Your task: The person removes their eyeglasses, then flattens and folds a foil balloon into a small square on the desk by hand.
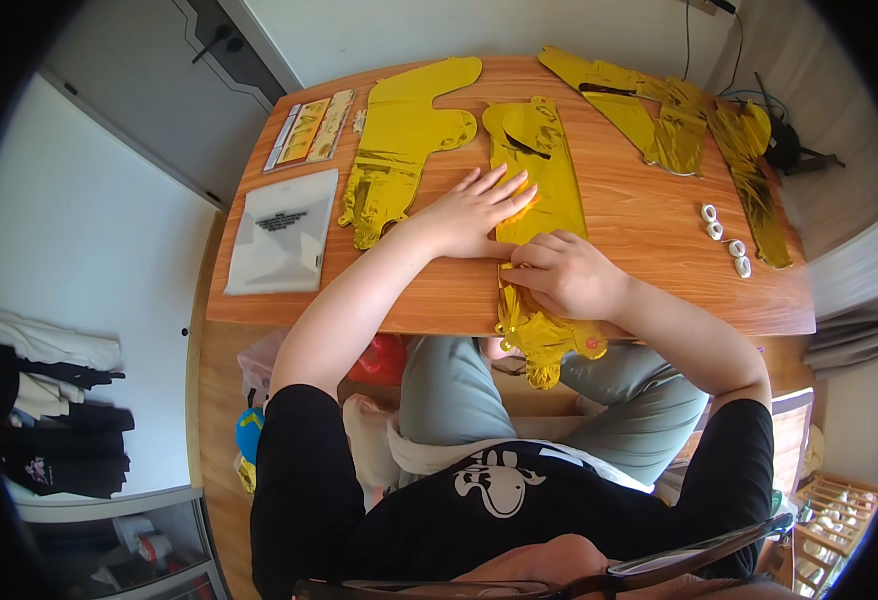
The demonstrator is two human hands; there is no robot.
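Wooden worktop (pixel 649 215), small and rounded at the corners, against a white wall with a grey door behind. Strewn with flat gold foil balloons: middle foil balloon (pixel 544 180) lying lengthwise toward the near edge, its crumpled lower end hanging over the edge above the lap. Left hand (pixel 474 215) spread flat, fingers (pixel 494 185) splayed wide, pressing the balloon's left side, gripping nothing. Right hand (pixel 569 272) curled just below it, fingers bent down onto the foil near the worktop's near edge; whether pinching the foil or only pressing, cannot tell. Second gold balloon (pixel 399 140) just left. Clear plastic bag (pixel 284 232) and packaging card (pixel 309 128) at far left. More gold balloons (pixel 674 125) and small white rings (pixel 724 242) to the right.
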